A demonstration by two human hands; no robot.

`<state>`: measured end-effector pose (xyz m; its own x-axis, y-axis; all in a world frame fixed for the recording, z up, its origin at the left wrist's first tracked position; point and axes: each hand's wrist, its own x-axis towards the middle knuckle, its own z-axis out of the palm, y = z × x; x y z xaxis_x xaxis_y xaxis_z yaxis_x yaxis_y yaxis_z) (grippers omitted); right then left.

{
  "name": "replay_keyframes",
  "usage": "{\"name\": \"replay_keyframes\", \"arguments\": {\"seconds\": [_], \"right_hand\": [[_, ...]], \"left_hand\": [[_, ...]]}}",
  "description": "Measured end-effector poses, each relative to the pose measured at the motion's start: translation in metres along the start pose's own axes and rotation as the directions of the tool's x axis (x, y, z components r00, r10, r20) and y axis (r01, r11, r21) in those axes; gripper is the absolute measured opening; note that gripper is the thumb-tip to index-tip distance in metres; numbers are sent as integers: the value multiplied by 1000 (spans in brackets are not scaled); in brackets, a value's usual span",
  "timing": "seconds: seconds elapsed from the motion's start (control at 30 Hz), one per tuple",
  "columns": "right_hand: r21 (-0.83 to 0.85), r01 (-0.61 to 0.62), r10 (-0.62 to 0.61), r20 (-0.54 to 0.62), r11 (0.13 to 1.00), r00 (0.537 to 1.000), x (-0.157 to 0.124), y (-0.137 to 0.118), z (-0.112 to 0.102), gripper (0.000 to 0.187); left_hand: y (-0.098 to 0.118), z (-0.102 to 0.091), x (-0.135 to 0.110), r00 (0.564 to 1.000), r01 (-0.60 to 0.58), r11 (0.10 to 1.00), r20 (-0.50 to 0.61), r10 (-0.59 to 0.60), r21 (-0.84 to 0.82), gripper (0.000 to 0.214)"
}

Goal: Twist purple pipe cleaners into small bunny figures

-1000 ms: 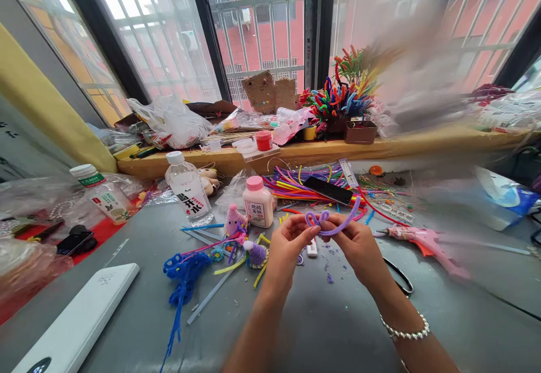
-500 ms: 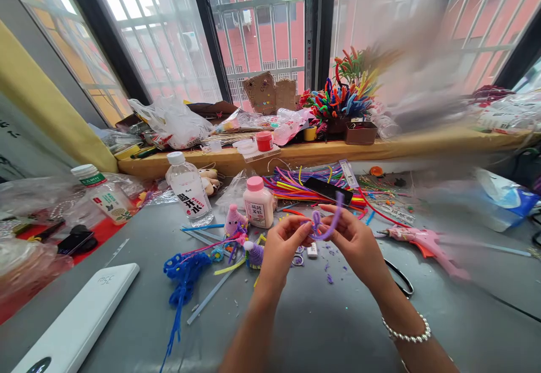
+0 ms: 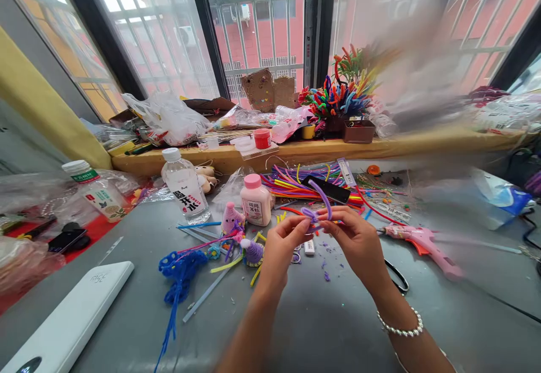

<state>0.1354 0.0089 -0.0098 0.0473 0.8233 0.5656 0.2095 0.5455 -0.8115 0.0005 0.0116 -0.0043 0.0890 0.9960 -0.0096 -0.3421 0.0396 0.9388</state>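
Note:
Both my hands pinch one purple pipe cleaner (image 3: 320,199) above the grey table (image 3: 321,322). My left hand (image 3: 282,249) grips its small looped end between thumb and fingers. My right hand (image 3: 355,240), a bead bracelet on the wrist, holds the other side, and the free tail curls up and back over my fingers. Just left of my hands lie a small purple cone figure (image 3: 253,251), a pink cone figure (image 3: 231,218) and a blue pipe-cleaner piece (image 3: 180,269).
A pink glue gun (image 3: 422,240) and black scissors (image 3: 397,277) lie to the right. A pile of coloured pipe cleaners (image 3: 296,184) with a black phone (image 3: 327,190) lies behind. Two bottles (image 3: 184,186) and a pink-capped jar (image 3: 255,199) stand left. A white box (image 3: 67,319) sits near left.
The pipe cleaner's free tail has swung from lying out to the right up and over my right fingers. My hands have shifted slightly up the frame.

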Motion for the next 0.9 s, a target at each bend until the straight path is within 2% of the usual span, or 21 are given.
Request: {"name": "replay_keyframes", "arguments": {"seconds": [0.13, 0.27, 0.5, 0.67, 0.8, 0.9], "right_hand": [[-48, 28, -29, -29, 998, 999, 0, 1, -1, 9], [-108, 60, -69, -73, 992, 995, 0, 1, -3, 9], [30, 25, -29, 162, 999, 986, 4, -2, -10, 11], [-43, 41, -32, 184, 998, 982, 5, -4, -13, 8], [-112, 112, -81, 253, 987, 964, 6, -6, -12, 8], [-118, 117, -79, 293, 986, 953, 6, -7, -11, 8]], "left_hand": [[3, -4, 0, 998, 51, 997, 19, -52, 54, 16], [5, -2, -1, 999, 48, 996, 9, -49, 69, 19], [2, -3, 0, 999, 15, 999, 47, -12, -49, 29], [6, -3, 0, 992, 68, 996, 111, -61, -62, 25], [8, -5, 1, 995, 87, 995, 57, -84, -55, 21], [5, -6, 1, 996, 75, 997, 39, -74, -29, 23]]}}
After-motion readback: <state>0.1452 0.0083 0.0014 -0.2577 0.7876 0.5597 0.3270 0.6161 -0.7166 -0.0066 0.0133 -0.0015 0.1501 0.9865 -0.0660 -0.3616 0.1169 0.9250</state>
